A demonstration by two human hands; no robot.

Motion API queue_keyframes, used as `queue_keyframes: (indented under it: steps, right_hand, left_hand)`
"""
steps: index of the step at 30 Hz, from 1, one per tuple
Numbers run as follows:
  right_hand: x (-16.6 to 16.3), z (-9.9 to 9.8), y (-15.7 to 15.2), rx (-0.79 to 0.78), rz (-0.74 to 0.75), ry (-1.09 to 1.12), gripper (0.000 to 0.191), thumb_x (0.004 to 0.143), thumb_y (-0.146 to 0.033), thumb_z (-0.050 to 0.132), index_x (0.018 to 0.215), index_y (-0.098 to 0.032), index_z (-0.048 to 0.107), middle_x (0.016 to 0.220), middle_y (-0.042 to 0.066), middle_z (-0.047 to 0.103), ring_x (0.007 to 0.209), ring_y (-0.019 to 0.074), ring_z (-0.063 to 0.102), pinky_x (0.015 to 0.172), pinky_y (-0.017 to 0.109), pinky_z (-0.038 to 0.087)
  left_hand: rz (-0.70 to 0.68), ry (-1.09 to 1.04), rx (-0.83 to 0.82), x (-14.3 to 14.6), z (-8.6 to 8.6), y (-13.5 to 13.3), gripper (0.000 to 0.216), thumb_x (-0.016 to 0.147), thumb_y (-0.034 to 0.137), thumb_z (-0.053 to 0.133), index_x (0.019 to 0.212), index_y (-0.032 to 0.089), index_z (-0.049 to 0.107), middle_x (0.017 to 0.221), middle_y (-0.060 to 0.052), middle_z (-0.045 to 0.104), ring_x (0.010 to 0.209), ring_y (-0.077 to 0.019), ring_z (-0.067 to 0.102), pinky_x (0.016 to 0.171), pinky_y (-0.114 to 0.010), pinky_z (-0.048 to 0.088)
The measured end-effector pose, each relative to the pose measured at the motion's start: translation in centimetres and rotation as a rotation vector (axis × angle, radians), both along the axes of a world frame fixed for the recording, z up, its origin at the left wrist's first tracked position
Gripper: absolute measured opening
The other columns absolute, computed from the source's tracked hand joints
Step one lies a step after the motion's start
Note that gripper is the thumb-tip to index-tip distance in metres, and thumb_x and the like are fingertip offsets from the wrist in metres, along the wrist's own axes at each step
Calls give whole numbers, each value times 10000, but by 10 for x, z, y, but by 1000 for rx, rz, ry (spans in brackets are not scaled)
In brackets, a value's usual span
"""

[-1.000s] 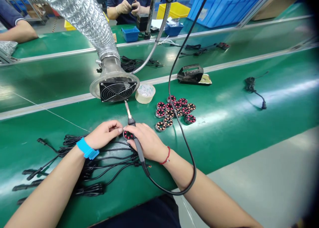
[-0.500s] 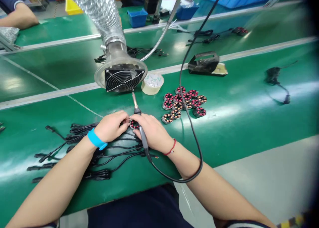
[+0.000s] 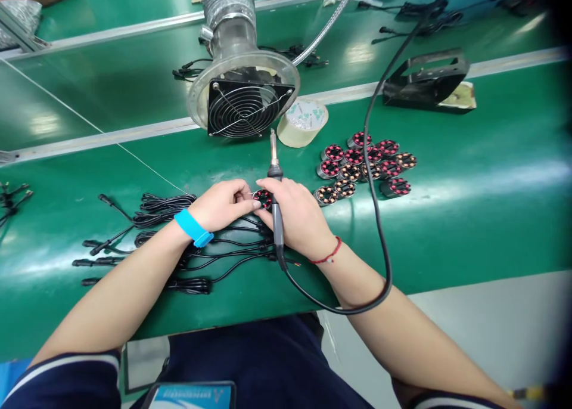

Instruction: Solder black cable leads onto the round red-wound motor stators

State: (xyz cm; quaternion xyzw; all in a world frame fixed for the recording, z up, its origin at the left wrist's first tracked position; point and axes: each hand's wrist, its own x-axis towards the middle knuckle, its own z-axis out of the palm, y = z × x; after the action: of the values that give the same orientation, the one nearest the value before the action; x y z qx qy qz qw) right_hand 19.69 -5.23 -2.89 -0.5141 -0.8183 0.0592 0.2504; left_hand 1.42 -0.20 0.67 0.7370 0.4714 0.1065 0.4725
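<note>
A small round part with red windings, like a motor stator, sits between my two hands. My left hand, with a blue band on the wrist, pinches its left side. A short thin wire shows at these fingertips. In my right hand lies a soldering iron, its tip pointing up and away below the fan; the thumb and fingers of this hand also reach the round part's right side. Black cables in coiled bundles lie under and left of my left hand.
Several similar round parts are grouped right of my right hand. A tape roll stands by the fume extractor fan. Farther right is a black iron stand. The iron's cord loops over my right forearm.
The view has tilted down and shifted, so everything sits farther right and higher. My hands keep hold of the round part and the soldering iron, with only slight finger movement.
</note>
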Motion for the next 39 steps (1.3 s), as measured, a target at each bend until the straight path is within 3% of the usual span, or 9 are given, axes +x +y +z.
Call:
queue_keyframes:
  steps: [6,13,17,19,22,28,32,34,39]
  right_hand:
    - [-1,-1,-1,40,17,9,374,928,-342,556,1252,-167,490,1097,127,663,950,288,626,778,411,505]
    - [4,-6,2,88,13,154,404,931,-409,547,1262,-192,466,1041,107,664,913,280,641,757,416,534]
    - [5,-8,3,89,-4,178,427,931,-461,534,1255,-192,467,1033,111,664,899,285,643,750,431,541]
    - [4,-8,4,94,-6,187,421,938,-473,518,1254,-200,467,1026,105,665,893,279,646,752,427,543]
    - [3,-7,4,99,10,209,417,939,-474,518,1248,-199,468,1019,103,668,885,272,649,746,419,546]
    - [4,-6,4,64,31,234,410,932,-469,530,1242,-207,473,1012,100,668,893,278,654,743,423,548]
    - [5,-7,3,45,45,219,420,931,-458,536,1265,-215,459,1056,103,670,928,284,659,754,431,547]
    - [5,-6,3,21,48,211,421,925,-433,552,1275,-220,457,1074,103,672,951,287,660,773,437,544]
    - [7,-3,3,-18,66,193,402,915,-336,573,1281,-217,457,1118,112,674,988,287,659,799,436,527]
  left_hand:
    - [32,-85,-21,3,1,-1,185,780,288,562,663,157,504,639,31,497,617,-99,420,606,-245,339]
    - [258,-187,-64,-2,3,4,160,759,295,594,715,152,537,642,31,512,607,-96,431,621,-247,351]
    - [144,-126,-192,-1,7,4,253,791,375,591,697,143,559,641,25,521,617,-98,438,630,-251,348]
    - [71,-128,-242,1,9,3,244,772,351,609,662,138,565,637,29,520,625,-94,438,648,-251,357]
    - [69,-159,-252,3,11,3,180,740,287,617,655,132,587,655,24,551,646,-93,461,687,-255,379]
    - [303,-187,-122,-3,8,7,209,761,341,620,701,145,576,597,39,500,582,-84,413,605,-239,348]
    - [134,-183,-123,-3,5,6,199,745,323,629,694,134,592,642,22,538,617,-90,456,637,-243,382]
    - [56,-172,-20,-3,3,7,165,738,289,619,678,136,604,681,10,563,654,-100,483,665,-249,394]
    - [157,-133,244,-9,-2,11,194,785,311,577,836,143,659,774,-10,590,642,-105,462,621,-248,371]
